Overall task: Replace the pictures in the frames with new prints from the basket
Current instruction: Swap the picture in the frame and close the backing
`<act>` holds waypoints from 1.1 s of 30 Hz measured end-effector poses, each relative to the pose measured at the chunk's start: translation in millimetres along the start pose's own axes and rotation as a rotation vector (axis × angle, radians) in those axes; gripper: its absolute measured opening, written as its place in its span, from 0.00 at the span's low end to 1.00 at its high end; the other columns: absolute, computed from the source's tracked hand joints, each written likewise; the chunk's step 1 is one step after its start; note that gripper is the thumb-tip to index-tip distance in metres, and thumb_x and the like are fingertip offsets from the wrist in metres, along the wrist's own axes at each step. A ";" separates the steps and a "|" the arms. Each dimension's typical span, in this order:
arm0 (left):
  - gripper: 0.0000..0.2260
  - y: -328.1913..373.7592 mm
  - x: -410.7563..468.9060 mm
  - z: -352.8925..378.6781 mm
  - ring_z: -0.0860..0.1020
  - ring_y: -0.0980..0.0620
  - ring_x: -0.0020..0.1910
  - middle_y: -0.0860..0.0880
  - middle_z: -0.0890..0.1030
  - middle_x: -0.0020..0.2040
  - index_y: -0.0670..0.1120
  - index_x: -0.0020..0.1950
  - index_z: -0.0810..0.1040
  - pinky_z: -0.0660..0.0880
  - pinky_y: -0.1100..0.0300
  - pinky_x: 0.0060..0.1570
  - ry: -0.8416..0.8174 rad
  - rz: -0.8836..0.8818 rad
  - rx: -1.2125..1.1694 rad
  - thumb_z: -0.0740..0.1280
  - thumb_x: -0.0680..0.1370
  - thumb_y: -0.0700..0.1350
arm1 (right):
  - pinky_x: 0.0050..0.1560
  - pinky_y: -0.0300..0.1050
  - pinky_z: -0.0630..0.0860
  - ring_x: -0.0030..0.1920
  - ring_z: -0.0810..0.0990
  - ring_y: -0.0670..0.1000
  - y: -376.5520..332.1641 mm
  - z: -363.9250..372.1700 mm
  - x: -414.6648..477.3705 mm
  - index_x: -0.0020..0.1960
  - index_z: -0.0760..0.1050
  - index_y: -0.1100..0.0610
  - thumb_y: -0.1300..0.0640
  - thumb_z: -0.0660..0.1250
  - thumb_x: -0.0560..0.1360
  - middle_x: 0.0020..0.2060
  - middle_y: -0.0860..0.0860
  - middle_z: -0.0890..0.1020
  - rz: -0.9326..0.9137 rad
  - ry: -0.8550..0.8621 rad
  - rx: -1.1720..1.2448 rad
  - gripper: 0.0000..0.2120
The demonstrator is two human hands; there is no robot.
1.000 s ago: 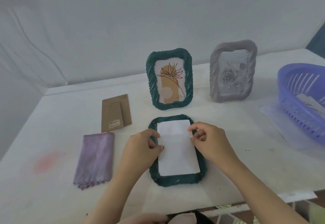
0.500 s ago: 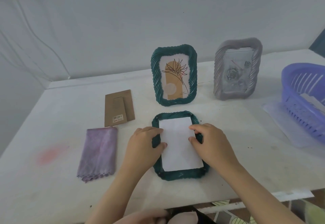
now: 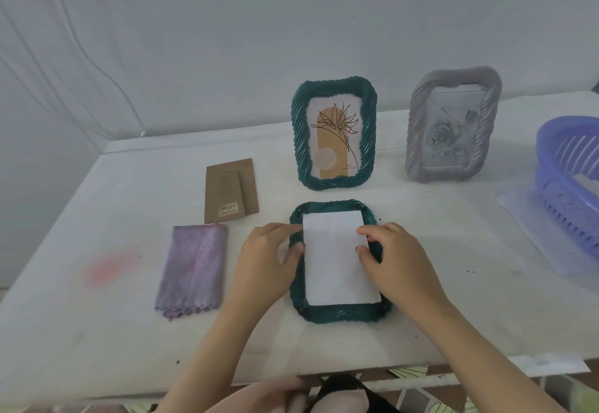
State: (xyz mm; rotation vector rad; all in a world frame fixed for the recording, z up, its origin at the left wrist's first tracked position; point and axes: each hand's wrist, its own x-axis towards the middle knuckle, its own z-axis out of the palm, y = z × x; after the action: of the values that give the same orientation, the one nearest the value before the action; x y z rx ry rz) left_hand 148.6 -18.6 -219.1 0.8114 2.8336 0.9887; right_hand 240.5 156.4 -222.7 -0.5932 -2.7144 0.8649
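Note:
A green frame (image 3: 343,313) lies face down on the white table, with a white print (image 3: 337,263) lying blank side up in its opening. My left hand (image 3: 265,257) rests on the frame's left edge, thumb touching the print. My right hand (image 3: 393,257) presses the print's right edge, fingers bent over the frame's right side. Behind them a second green frame (image 3: 335,137) stands upright with a flower drawing, and a grey frame (image 3: 453,124) stands with a rose picture. The blue basket (image 3: 551,159) sits at the far right with a print inside.
A brown cardboard frame backing (image 3: 231,190) lies left of the frames, with a folded purple cloth (image 3: 193,271) in front of it. A clear plastic sheet (image 3: 531,234) lies under the basket. The white table (image 3: 97,331) ends at a front edge near my body; a wall stands behind.
Both hands have slid a little along the frame's sides while pressing the print flatter into the opening. The view has shifted slightly.

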 end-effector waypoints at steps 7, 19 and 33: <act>0.16 -55.1 -9.4 -39.1 0.73 0.43 0.56 0.49 0.80 0.54 0.49 0.53 0.79 0.70 0.50 0.55 0.339 -0.258 0.055 0.55 0.72 0.46 | 0.44 0.39 0.69 0.41 0.73 0.46 0.2 -0.6 1.2 0.61 0.74 0.51 0.54 0.63 0.75 0.53 0.47 0.74 0.016 0.027 0.016 0.14; 0.25 -61.2 51.9 -45.7 0.73 0.40 0.57 0.43 0.80 0.54 0.43 0.63 0.66 0.63 0.51 0.54 0.220 -0.476 0.222 0.63 0.75 0.59 | 0.43 0.38 0.69 0.48 0.76 0.49 0.8 5.4 1.4 0.61 0.75 0.51 0.54 0.63 0.75 0.55 0.48 0.74 0.009 0.047 -0.034 0.14; 0.30 -44.3 87.2 -51.1 0.72 0.42 0.57 0.43 0.72 0.58 0.45 0.61 0.63 0.68 0.53 0.54 0.136 -0.737 -0.013 0.75 0.65 0.45 | 0.42 0.38 0.69 0.49 0.76 0.50 2.7 8.9 -0.3 0.62 0.74 0.51 0.54 0.63 0.75 0.55 0.49 0.75 0.000 0.071 -0.031 0.16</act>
State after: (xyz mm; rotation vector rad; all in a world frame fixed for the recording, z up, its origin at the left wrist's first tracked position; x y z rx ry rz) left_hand 42.8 -34.7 -192.6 -0.3196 2.8307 0.9419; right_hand 238.6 153.8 -231.4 -0.6186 -2.6679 0.7882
